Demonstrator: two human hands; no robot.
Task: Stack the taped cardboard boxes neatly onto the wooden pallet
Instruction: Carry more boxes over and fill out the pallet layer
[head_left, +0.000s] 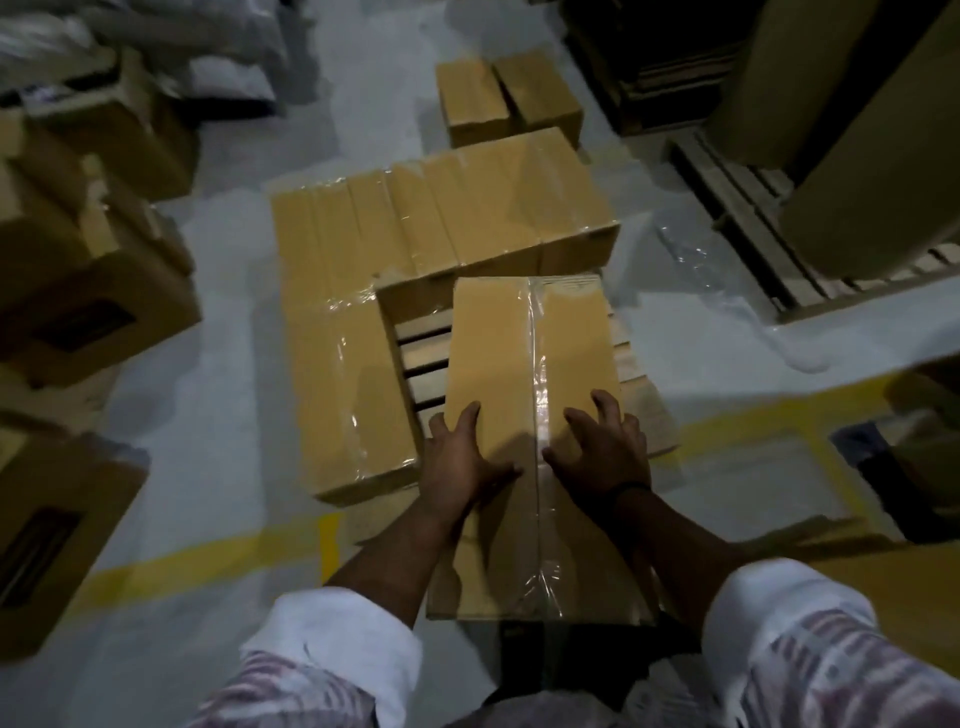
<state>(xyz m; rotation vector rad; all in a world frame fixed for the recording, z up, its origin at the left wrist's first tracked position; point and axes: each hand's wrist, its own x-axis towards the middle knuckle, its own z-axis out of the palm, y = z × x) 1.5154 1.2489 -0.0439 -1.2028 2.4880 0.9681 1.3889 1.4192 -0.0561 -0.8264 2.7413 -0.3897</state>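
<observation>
A long taped cardboard box (530, 374) lies lengthwise over the wooden pallet (423, 358), its near end overhanging toward me. My left hand (460, 460) presses flat on the box's top left edge with spread fingers. My right hand (602, 447) rests on the top right side, fingers spread and slightly bent. A clear tape strip runs down the box's middle. Several taped boxes (441, 218) fill the pallet's far side and another stack (348, 384) fills its left side. Bare slats show between them.
Two more small boxes (506, 96) stand beyond the pallet. Larger cartons (88, 291) crowd the left floor. A second pallet (753, 228) with tall cartons sits at the right. Yellow floor tape (208, 561) crosses in front of me. Loose plastic film (696, 260) lies right of the stack.
</observation>
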